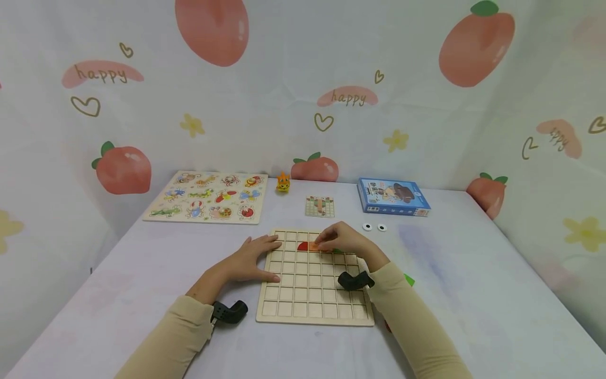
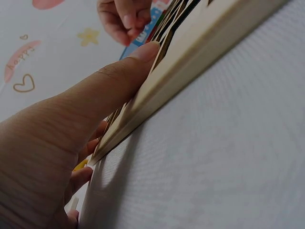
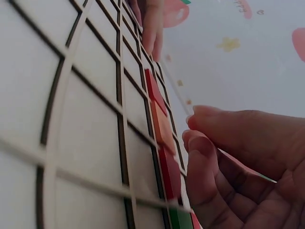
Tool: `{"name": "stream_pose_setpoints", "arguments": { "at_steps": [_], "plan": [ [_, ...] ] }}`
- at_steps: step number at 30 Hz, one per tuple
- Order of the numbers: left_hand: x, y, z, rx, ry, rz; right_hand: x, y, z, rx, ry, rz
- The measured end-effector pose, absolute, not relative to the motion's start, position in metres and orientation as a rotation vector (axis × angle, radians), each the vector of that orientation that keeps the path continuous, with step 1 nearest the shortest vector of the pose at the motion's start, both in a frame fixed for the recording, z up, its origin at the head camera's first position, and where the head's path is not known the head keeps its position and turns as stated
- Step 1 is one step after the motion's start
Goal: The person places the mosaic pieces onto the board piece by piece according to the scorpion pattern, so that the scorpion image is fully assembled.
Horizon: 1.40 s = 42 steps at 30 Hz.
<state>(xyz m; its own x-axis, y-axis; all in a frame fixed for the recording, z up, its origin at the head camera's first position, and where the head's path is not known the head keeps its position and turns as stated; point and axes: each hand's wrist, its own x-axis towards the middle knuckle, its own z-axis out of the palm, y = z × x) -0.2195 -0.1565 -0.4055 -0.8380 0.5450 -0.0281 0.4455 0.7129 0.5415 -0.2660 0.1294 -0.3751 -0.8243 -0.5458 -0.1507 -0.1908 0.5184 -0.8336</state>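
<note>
A square wooden grid board (image 1: 307, 295) lies on the table. My left hand (image 1: 248, 259) rests on its left edge with thumb and fingers spread; the left wrist view shows the thumb (image 2: 116, 78) on the top rim. Over the far rows, my right hand (image 1: 343, 239) pinches a small orange-red piece (image 3: 191, 123), mostly hidden by the fingertips. Just beside that hand, a row of flat pieces sits in the grid: a red one (image 3: 155, 93), an orange one (image 3: 163, 126), another red one (image 3: 170, 174) and a green one (image 3: 180, 217).
Behind the board lie a pattern card (image 1: 320, 207), a blue box (image 1: 393, 197), two eye discs (image 1: 367, 227) and a small orange figure (image 1: 283, 182). An insect puzzle board (image 1: 208, 197) is at the back left. My right forearm partly covers a green piece (image 1: 409, 280).
</note>
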Motion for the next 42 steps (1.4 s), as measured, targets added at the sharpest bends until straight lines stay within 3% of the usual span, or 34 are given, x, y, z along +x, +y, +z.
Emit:
{"name": "stream_pose_setpoints", "arguments": {
  "at_steps": [42],
  "plan": [
    [-0.220, -0.156, -0.406, 0.810, 2.737, 0.784, -0.219, 0.270, -0.371, -0.391, 2.542, -1.047]
  ]
}}
